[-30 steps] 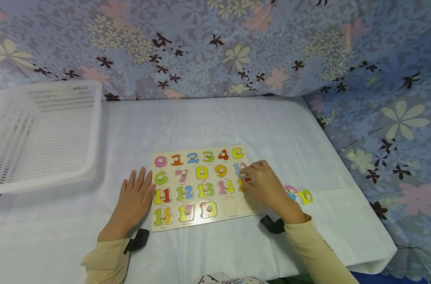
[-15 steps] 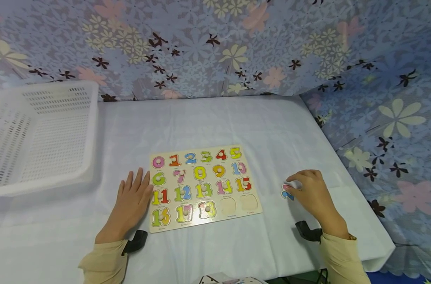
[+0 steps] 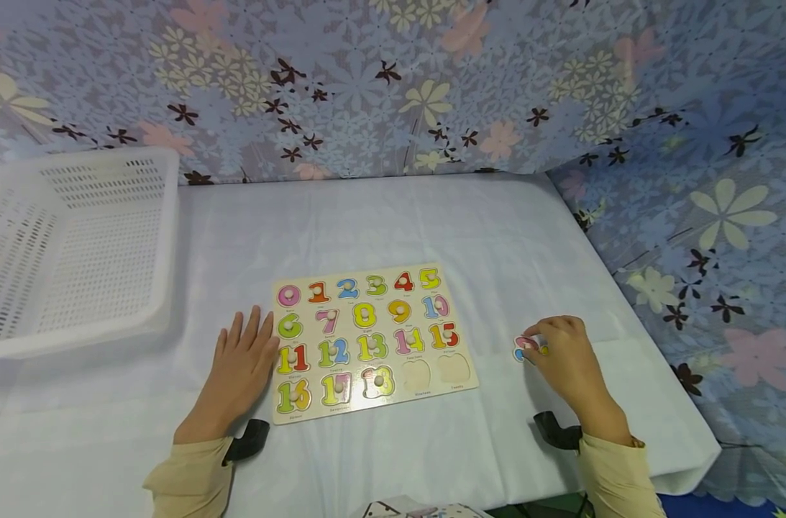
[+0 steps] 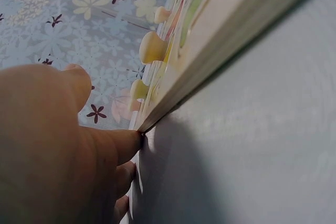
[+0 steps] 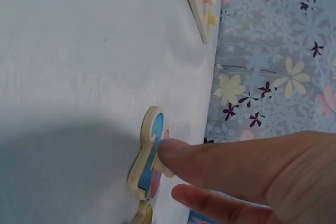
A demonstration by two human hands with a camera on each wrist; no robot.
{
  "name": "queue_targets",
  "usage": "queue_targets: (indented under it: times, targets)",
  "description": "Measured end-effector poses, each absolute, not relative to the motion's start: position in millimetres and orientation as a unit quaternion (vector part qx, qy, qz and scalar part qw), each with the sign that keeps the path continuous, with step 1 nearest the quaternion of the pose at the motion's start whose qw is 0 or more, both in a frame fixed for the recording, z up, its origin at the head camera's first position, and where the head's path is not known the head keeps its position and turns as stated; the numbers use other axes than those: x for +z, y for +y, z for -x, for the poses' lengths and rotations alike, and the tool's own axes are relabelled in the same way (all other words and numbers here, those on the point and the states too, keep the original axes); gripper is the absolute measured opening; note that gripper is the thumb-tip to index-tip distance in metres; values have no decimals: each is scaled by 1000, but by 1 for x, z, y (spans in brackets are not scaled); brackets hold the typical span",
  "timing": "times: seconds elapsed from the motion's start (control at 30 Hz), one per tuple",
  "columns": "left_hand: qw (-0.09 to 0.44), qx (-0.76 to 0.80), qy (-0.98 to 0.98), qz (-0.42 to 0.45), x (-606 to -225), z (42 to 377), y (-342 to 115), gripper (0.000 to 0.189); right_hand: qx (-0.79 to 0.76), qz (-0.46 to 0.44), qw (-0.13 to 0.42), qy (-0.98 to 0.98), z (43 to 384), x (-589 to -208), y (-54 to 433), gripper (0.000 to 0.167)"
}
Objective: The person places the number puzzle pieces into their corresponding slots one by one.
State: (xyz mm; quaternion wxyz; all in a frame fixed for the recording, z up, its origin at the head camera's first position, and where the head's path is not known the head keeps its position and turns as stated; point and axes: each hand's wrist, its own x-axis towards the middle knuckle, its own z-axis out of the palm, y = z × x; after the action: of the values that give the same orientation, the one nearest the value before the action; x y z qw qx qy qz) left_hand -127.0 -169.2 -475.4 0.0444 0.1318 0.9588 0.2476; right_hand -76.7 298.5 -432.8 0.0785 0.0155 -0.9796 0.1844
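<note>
My left hand (image 3: pixel 242 367) lies flat on the table with its fingers extended, fingertips right at the left edge of the wooden number puzzle board (image 3: pixel 425 413). In the left wrist view, a finger meets the corner of the board (image 4: pixel 210 61). Knobbed number pieces fill most of the board; two recesses at the lower right show bare wood. To the right of the board, my right hand (image 3: pixel 567 360) pinches the knob of a blue and pink number 20 puzzle piece (image 5: pixel 152 156). A yellow number piece (image 5: pixel 142 214) lies right beside it, mostly hidden by the hand.
A white perforated plastic basket (image 3: pixel 166 288) stands at the left of the table. White cloth (image 3: pixel 380 223) covers the tabletop. Floral fabric (image 3: pixel 354 86) hangs behind it and along the right side. Black wrist mounts (image 3: pixel 247 440) sit by both wrists.
My right hand has moved from the board's right side to the loose pieces. A pale piece tilted under its fingers half a second ago is down now. The left hand stays put.
</note>
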Motion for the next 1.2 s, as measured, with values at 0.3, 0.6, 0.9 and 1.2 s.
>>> queue_targets:
  times: [0.3,0.6,0.9,1.2]
  targets:
    - [46,248,959,-129,-474,126,-169,61,174,-11,96,-980,77,-434,296,5]
    - [47,245,959,-131,-474,127,-170,61,203,-72,136,-967,76,-432,257,12]
    - [45,251,958,-130,-475,127,-168,61,212,-107,102,-966,74,-445,221,18]
    - [43,242,960,-131,-475,127,-169,61,213,-107,98,-966,75,-448,214,23]
